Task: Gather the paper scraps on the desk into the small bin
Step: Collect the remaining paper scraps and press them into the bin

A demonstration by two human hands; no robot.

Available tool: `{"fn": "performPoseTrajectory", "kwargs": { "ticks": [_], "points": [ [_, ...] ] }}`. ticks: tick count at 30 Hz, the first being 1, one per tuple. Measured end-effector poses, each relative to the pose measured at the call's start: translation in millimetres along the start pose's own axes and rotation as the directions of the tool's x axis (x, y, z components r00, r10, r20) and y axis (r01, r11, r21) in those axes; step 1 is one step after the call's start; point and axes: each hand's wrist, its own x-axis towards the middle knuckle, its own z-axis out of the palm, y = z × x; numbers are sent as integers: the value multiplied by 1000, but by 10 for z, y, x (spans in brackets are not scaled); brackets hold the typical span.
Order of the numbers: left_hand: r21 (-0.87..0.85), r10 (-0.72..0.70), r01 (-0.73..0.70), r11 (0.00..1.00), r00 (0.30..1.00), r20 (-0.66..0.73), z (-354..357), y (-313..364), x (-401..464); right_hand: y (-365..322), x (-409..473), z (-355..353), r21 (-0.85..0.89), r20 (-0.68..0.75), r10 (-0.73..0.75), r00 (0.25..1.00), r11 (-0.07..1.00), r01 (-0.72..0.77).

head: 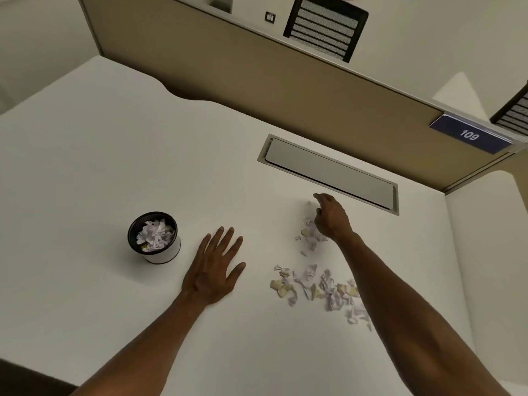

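Two groups of paper scraps lie on the white bench (85, 172), both to the right of the small bin (154, 238). The nearer group of scraps (317, 290) is white and pale yellow and spreads out well apart from the bin, close to the person's right forearm. The farther group of scraps (308, 232) is smaller and lies beyond the first one, between the bin side and a long grey cover plate (328, 170) set into the bench.

The bin is round, with a dark rim and a white wall, and it stands upright. It already holds crumpled white scraps almost up to its rim.

The left hand (213, 270) lies flat on the bench just to the right of the bin, palm down, with fingers straight and spread; it holds nothing and does not touch the bin. The right hand (331, 217) is at the farther group, with the fingers curled downward over the scraps; I cannot tell if it really grips any of them.

Behind the bench stands a brown partition (257, 81) with a blue label (470, 135) reading 109.
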Motion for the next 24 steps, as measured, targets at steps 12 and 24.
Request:
{"fn": "performPoseTrajectory", "kwargs": {
  "ticks": [12,24],
  "points": [
    [-36,-9,8,999,1000,-28,17,7,15,41,-244,292,-87,42,-114,993,989,117],
    [-14,-13,13,1000,1000,-20,31,3,8,71,-859,345,18,-46,168,985,986,-168]
  ]
}}
